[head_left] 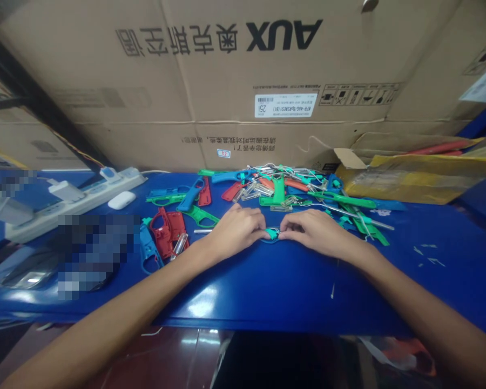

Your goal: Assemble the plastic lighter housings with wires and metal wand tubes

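Note:
Both my hands rest on the blue table, meeting at its middle. My left hand and my right hand are closed in a pinch on one small teal plastic piece, which lies between their fingertips with a thin wire end beside it. Just behind my hands lies a heap of plastic toy-gun parts in green, blue and red, mixed with clear pieces and metal wires. A red gun shell and a blue gun shell lie left of my left wrist.
A large AUX cardboard box walls off the back of the table. A white power strip and a white oval case sit at the left. A yellow bag lies at the right. Small scraps dot the table's right side.

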The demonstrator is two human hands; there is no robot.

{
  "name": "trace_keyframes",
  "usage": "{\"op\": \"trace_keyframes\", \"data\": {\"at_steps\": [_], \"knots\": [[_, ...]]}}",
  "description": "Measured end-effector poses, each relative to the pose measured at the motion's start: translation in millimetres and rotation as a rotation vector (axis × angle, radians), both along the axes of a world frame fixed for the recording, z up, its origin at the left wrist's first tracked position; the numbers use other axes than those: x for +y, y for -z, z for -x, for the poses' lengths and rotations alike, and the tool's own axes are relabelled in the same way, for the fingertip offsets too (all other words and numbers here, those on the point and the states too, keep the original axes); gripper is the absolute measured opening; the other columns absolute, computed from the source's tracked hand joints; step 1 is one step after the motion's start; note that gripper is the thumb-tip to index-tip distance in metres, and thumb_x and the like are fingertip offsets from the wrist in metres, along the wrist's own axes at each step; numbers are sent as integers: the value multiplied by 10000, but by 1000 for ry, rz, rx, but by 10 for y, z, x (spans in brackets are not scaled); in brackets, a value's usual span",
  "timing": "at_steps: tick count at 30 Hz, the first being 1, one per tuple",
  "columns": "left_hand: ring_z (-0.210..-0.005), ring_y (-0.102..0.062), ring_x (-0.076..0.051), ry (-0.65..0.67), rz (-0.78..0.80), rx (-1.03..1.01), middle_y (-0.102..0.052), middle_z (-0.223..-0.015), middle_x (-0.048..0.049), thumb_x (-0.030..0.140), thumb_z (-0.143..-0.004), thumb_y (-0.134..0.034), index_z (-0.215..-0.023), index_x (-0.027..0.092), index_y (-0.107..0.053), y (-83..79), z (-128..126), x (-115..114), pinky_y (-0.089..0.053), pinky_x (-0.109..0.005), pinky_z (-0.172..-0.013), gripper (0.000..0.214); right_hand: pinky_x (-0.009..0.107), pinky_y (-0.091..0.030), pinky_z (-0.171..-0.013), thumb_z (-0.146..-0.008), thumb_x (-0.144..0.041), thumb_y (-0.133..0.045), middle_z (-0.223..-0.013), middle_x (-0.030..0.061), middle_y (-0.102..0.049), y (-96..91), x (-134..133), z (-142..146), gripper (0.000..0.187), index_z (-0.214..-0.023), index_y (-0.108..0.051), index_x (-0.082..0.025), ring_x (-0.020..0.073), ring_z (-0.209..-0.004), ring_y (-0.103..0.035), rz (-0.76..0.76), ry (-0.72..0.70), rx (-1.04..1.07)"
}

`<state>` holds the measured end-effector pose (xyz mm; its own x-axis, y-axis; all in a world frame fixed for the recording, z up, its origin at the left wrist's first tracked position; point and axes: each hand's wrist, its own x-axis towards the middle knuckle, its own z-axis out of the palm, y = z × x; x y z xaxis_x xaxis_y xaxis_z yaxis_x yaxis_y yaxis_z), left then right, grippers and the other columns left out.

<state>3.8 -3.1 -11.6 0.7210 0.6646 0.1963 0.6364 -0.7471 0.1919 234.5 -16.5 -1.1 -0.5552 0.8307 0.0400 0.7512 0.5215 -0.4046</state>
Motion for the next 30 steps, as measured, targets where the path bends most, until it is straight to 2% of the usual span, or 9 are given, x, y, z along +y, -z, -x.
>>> {"op": "trace_keyframes", "data": {"at_steps": [6, 13, 21, 26, 30], "knots": [[-869, -634, -179, 4, -107, -23, -715, -898, -1, 350, -972, -646, -895, 210, -730, 0, -7, -4, -314, -347, -802, 181, 272, -359, -628, -937, -317, -672, -808, -19, -713, -27, -16, -13, 103, -896, -665, -222, 150, -719, -623, -3, -20, -22], [-882, -607, -181, 88, -146, 55, -722, -926, -29, 283, -1031, -524, -986, 251, -773, -78, 19, -16, -310, -378, -834, 255, 273, -365, -638, -943, -321, -665, -812, -9, -711, -51, -21, -7, 128, -873, -668, -214, 151, -720, -617, 7, -17, -24], [-878, -604, -199, 14, -176, -7, -738, -892, -20, 293, -1001, -581, -904, 204, -719, 6, -7, 4, -312, -354, -818, 191, 287, -406, -694, -975, -283, -590, -894, 5, -722, -85, -21, -53, 107, -932, -669, -224, 174, -818, -639, 26, -98, -21], [-899, -592, -197, 19, -149, -17, -720, -933, -13, 294, -987, -608, -920, 225, -742, -1, -14, 0, -314, -350, -816, 165, 302, -429, -700, -1002, -283, -532, -954, 19, -725, -107, -41, -83, 147, -1084, -642, -231, 185, -841, -649, 13, -162, -17], [-916, -585, -198, 72, -133, -5, -729, -954, -33, 275, -1010, -559, -948, 231, -760, -39, 5, 2, -317, -367, -846, 214, 321, -466, -761, -1029, -294, -480, -1144, 47, -708, -66, -40, -118, 254, -1244, -612, -259, 205, -961, -659, -48, -238, -26]]}}
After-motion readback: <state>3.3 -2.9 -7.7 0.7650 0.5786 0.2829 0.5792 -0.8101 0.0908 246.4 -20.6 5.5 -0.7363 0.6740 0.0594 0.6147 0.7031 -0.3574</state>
